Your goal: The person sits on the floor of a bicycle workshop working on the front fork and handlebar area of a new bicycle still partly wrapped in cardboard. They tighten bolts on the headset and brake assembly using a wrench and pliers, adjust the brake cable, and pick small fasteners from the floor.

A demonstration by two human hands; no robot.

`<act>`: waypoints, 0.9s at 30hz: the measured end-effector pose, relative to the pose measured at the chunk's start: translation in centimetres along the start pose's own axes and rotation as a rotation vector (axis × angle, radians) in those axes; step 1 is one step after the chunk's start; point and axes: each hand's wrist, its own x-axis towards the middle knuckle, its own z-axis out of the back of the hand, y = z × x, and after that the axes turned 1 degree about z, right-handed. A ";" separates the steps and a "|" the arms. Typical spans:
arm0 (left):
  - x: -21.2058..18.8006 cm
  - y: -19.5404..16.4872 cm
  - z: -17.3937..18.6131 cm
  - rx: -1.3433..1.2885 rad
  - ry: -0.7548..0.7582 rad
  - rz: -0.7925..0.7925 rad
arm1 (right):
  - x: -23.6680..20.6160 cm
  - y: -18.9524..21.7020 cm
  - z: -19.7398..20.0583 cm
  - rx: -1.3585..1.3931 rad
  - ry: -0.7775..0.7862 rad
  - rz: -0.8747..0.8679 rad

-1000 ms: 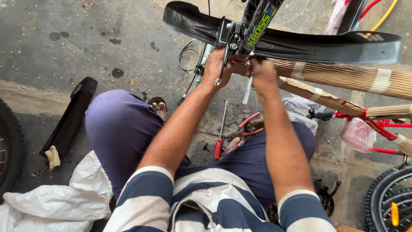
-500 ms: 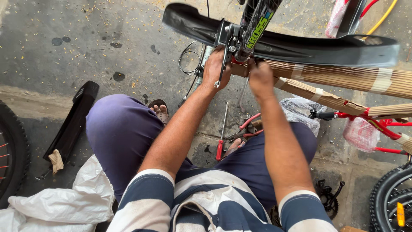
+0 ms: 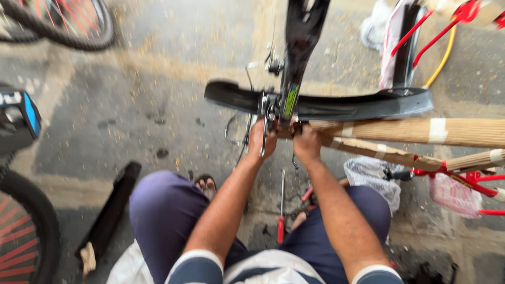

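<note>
**Both hands at the mudguard bracket**

I see my left hand and right hand side by side just beneath the black mudguard, which lies crosswise above my knees. The left hand's fingers are curled narrow around the metal bracket where the mudguard meets the black bicycle frame. The right hand's fingers are closed tight at the end of the cardboard-wrapped tube, just beside the bracket; what they pinch I cannot tell, the picture is blurred there. A thin bent wire hangs under the right hand. On the concrete floor between my legs lies a red-handled screwdriver, well below the hands. A red bicycle frame with plastic wrap sits to the right.
</note>
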 end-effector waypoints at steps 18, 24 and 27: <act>1.0 -1.1 0.4 0.118 0.017 0.038 | 0.2 0.7 -0.5 0.777 0.296 -0.585; 0.6 -0.7 0.4 0.090 0.019 -0.023 | -0.2 0.3 -0.8 0.784 0.104 -0.249; 0.6 -0.7 0.5 0.130 0.014 -0.012 | -0.2 -0.1 -0.6 0.488 -0.071 -0.123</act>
